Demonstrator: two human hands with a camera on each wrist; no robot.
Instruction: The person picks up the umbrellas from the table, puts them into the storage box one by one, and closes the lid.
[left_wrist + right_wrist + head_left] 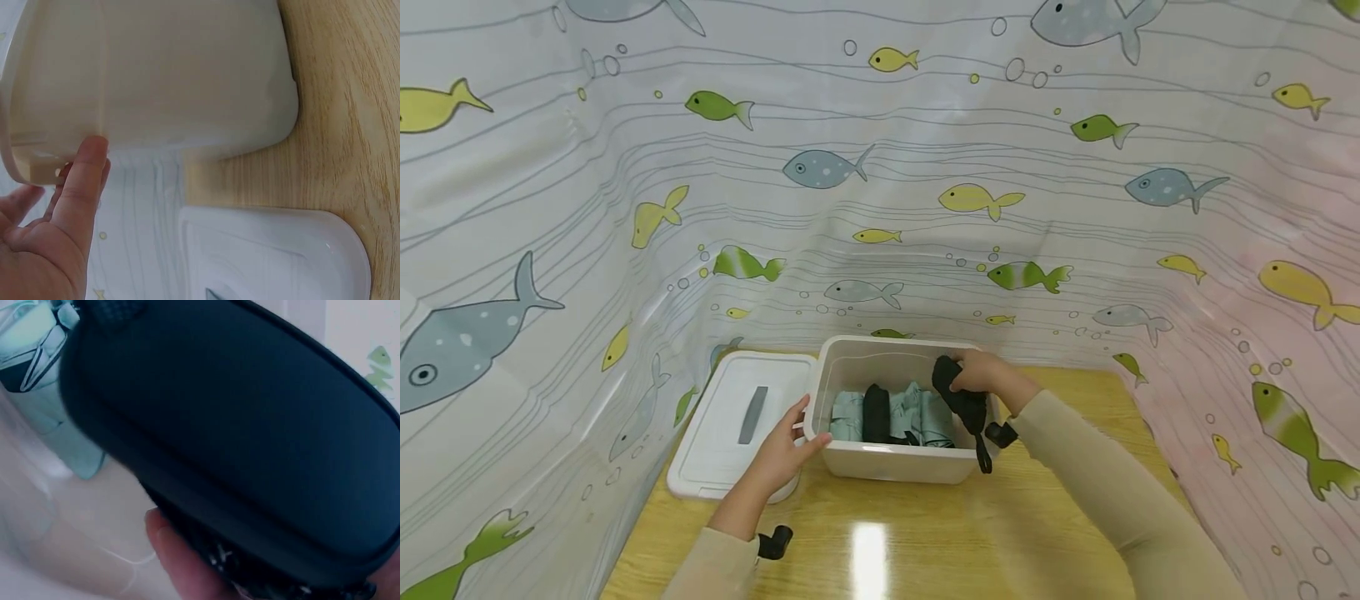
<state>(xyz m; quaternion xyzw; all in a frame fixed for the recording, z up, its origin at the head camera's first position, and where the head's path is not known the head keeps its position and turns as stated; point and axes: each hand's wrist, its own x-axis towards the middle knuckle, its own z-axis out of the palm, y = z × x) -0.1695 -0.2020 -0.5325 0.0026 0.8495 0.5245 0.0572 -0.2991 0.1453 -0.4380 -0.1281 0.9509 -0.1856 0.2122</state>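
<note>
An off-white plastic storage bin (895,463) stands uncovered on the table, with rolled pale green cloth-like bundles (847,415) and a black bundle (876,414) side by side inside. My left hand (782,450) holds the bin's left front corner, thumb at the front rim and fingers along the side. The left wrist view shows that hand's (56,231) fingers against the outer wall. Over the bin's right end my right hand (985,372) grips a black pouch (961,400), whose strap loop hangs past the front rim. Close up, the pouch (237,431) looks smooth, rounded and piped at its edge.
A white lid (715,433) with a grey handle lies left of the bin, against its side. The wood-grain table (917,542) extends in front and to the right. A fish-patterned sheet (910,167) rises behind and at both sides.
</note>
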